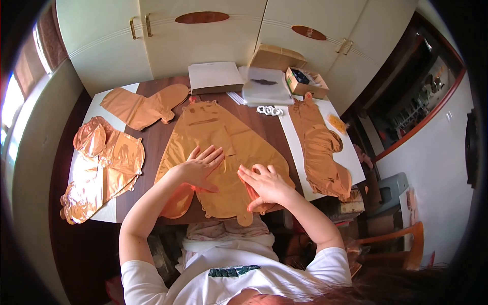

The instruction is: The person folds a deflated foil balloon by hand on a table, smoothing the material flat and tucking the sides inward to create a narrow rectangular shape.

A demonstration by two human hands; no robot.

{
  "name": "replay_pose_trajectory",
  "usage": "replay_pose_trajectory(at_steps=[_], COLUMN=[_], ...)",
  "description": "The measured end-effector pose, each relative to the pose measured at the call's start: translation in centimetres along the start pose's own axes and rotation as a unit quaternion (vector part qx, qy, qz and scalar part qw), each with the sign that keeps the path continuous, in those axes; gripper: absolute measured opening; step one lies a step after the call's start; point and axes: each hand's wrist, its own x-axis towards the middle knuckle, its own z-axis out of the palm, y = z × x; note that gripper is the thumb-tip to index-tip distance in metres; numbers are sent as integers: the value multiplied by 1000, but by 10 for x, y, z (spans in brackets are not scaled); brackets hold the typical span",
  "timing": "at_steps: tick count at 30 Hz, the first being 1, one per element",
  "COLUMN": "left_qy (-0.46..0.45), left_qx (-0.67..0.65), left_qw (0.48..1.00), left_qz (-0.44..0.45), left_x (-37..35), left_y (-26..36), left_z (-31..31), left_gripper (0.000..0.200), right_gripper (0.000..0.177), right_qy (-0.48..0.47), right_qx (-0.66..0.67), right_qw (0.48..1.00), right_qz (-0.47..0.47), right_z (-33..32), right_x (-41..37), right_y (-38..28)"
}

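A large, flat copper-gold foil balloon (228, 182) lies on the table in front of me, with small tabs along its edges. My left hand (199, 169) rests on its left half, fingers stretched out and palm down. On the lower right part, my right hand (268, 184) lies with its fingers apart, its thumb pointing down by a reddish fold. Both hands touch the foil. More flat foil pieces lie around: a boot-like one (145, 104) at upper left, a crumpled shiny one (109, 165) at left, and a long wrinkled one (316, 147) at right.
Along the table's (152, 87) back edge stand a white box (215, 77), clear plastic sheets (266, 86) and an open small box (307, 81) with a dark item. White rings (270, 110) and a small orange-yellow heap (336, 123) lie nearby. A wooden chair (417, 244) stands at lower right.
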Motion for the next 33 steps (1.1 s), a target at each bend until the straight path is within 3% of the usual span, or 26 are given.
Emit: replay_pose_trajectory(at_steps=[4,7,13,16,19,25,33], left_qy=[1,-2,-9,-5,-2,-4,-4], left_qx=[0,2,12,16,11,7,8], left_qw=[1000,1000,1000,1000,1000,1000,1000], left_qz=[2,3,2,4,6,4,6], left_x=[2,2,0,1,1,0,-1], left_y=[-2,-2,1,-1,-2,0,1], left_z=[3,3,0,2,3,2,0], left_gripper=[117,117,116,116,116,117,118], right_gripper=[117,99,41,34,33,42,87], right_qy=[-37,3,164,223,251,209,70], right_qx=[5,15,74,55,55,18,-5], right_qw=[999,1000,984,973,967,978,998], right_qz=[1,-15,14,7,-1,-7,-4], right_z=[2,7,28,33,39,30,5], right_x=[-2,-3,15,18,19,15,7], right_y=[2,6,17,16,18,16,8])
